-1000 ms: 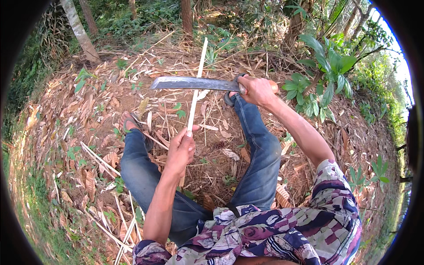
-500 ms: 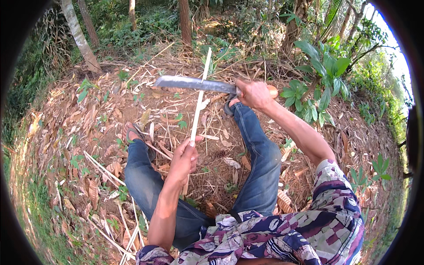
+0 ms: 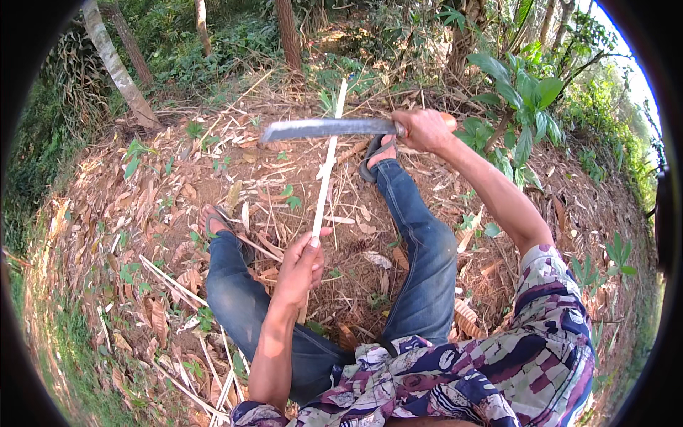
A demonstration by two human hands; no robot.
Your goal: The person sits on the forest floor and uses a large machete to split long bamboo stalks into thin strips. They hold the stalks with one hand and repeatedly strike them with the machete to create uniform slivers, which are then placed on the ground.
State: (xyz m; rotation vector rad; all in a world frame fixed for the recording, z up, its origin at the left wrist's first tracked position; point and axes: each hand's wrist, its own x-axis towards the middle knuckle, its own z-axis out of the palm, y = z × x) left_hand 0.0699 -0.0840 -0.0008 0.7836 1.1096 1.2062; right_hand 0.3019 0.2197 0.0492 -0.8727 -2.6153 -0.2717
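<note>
My left hand [image 3: 297,270] is closed round the lower part of a thin pale wooden strip [image 3: 325,188], thumb laid along it. The strip slants up and away between my legs. My right hand [image 3: 421,131] grips the wooden handle of a machete [image 3: 334,128], most of that handle being hidden by the fingers. The long blade points left and crosses over the strip near its far end. Whether the edge touches the strip I cannot tell.
Several pale split strips [image 3: 171,279] lie on the ground left of my left leg. Dry leaves [image 3: 160,320] litter the sloping soil. A broad-leaved green plant [image 3: 523,107] grows at the far right, and tree trunks [image 3: 289,35] stand behind. My sandalled feet [image 3: 384,153] flank the strip.
The machete and my right hand have shifted slightly right, and the blade now lies more level. My left hand still holds the strip, slightly lower in view. The whole view has shifted a little.
</note>
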